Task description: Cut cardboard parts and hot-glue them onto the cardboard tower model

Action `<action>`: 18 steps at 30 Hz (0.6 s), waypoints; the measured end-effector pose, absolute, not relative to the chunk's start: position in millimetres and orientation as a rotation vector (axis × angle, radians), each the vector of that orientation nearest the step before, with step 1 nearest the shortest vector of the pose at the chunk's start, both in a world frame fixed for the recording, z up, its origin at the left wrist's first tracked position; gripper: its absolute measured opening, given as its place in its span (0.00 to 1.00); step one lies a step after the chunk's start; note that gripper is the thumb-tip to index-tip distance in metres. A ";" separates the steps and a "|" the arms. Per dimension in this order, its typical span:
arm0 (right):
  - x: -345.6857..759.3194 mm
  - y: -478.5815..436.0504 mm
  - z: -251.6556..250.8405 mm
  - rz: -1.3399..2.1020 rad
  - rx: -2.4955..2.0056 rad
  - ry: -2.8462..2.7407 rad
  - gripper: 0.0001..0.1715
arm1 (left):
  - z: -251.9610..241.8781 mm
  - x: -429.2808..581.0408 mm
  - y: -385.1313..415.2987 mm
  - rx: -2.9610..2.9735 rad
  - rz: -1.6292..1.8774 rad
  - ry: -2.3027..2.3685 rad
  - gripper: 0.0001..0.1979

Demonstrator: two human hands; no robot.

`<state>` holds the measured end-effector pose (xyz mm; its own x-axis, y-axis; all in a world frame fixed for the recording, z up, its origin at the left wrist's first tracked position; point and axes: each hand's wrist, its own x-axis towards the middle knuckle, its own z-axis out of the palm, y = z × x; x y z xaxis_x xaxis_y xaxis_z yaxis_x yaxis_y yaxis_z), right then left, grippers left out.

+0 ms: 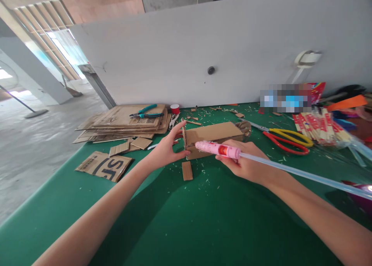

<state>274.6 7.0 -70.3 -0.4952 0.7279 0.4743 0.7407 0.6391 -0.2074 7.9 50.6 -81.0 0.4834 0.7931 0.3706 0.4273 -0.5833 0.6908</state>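
A small brown cardboard box point(213, 136) lies on the green table point(203, 219). My left hand point(167, 147) grips its left end, thumb below and fingers above. My right hand point(247, 161) is closed around a pink glue gun point(216, 149) with a long clear glue stick point(305, 175) trailing out to the right. The gun's tip rests near the box's front left face. A small cardboard strip point(187, 170) lies just in front of the box.
Stacked cardboard sheets point(124, 122) with teal pliers point(147, 111) lie at the back left, a printed cardboard piece point(104, 166) nearer. Red-and-yellow scissors point(286, 139) and packed sticks point(319, 127) lie right. A grey partition point(232, 45) backs the table. Scraps litter the surface.
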 end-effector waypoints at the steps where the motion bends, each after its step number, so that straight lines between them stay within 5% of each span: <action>1: 275.8 7.0 -70.1 -0.041 -1.150 -2.328 0.18 | -81.0 7.9 50.4 2.214 0.935 1.010 0.44; 18: 281.3 7.4 -72.9 -0.043 -1.179 -2.329 0.16 | -79.2 8.3 49.5 2.210 0.906 1.032 0.44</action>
